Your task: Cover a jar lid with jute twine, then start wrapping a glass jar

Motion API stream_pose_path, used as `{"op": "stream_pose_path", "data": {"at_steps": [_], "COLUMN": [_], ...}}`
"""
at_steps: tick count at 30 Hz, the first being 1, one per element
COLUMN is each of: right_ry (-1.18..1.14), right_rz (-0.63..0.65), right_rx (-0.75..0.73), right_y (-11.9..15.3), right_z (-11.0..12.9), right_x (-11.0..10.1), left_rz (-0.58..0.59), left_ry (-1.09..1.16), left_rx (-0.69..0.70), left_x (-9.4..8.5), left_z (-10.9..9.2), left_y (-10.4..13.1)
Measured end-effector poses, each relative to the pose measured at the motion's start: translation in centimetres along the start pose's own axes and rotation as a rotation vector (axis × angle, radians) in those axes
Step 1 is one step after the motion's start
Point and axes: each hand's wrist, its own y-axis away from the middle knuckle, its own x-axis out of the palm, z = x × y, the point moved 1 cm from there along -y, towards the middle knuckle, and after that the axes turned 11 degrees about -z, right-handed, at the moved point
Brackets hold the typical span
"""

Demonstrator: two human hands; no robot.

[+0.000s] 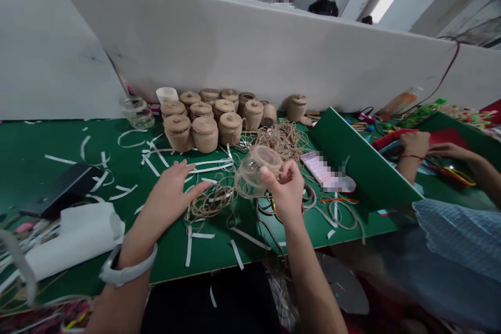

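My right hand grips a clear jar by one end and holds it tilted above the table. Twine seems to lie around the jar's gripped end, though my fingers hide part of it. With fingers stretched out and nothing in it, my left hand hovers to the jar's left. A loose tangle of twine lies between my hands. Scissors with yellow and black handles rest below the jar, partly covered by my right hand.
Several twine-wrapped lidded jars stand at the back beside another clear jar. A twine heap and a phone lie right of centre. White strips litter the green table. A green divider separates a co-worker's hands.
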Motion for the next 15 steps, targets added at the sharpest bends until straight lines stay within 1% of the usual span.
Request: {"op": "stream_pose_path", "data": {"at_steps": [1, 2, 4, 5, 6, 8, 10, 12, 14, 15], "right_ry": [-0.009, -0.018, -0.03, -0.035, -0.043, -0.07, -0.042, 0.101, 0.254, 0.294], "right_rz": [0.026, 0.048, 0.082, 0.094, 0.106, 0.172, 0.299, 0.412, 0.438, 0.433], "right_rx": [0.015, 0.032, 0.071, 0.089, 0.102, 0.121, 0.113, 0.063, -0.015, -0.047], "right_y": [0.5, 1.0, 1.9, 2.3, 2.6, 2.8, 2.6, 2.0, 1.3, 1.0], "right_z": [0.1, 0.2, 0.3, 0.3, 0.3, 0.4, 0.6, 0.9, 1.2, 1.2], "right_x": [0.5, 1.0, 2.0, 2.5, 2.8, 3.1, 2.8, 1.9, 1.0, 0.7], "left_rz": [-0.037, -0.012, 0.075, 0.092, 0.096, 0.029, -0.001, -0.04, -0.049, -0.031], "left_ry": [0.041, 0.139, 0.388, 0.45, 0.506, 0.669, 0.783, 0.797, 0.782, 0.788], "left_rx": [-0.011, 0.02, 0.125, 0.139, 0.123, 0.011, -0.092, -0.169, -0.215, -0.237], "left_x": [-0.1, 0.2, 1.6, 2.5, 3.5, 5.1, 6.0, 6.3, 6.2, 6.1], "left_z": [-1.2, -2.4, -4.5, -5.1, -5.5, -5.6, -4.9, -4.0, -3.1, -2.8], "left_y": [0.1, 0.2, 0.6, 0.9, 1.2, 1.5, 1.7, 1.6, 1.4, 1.4]}}
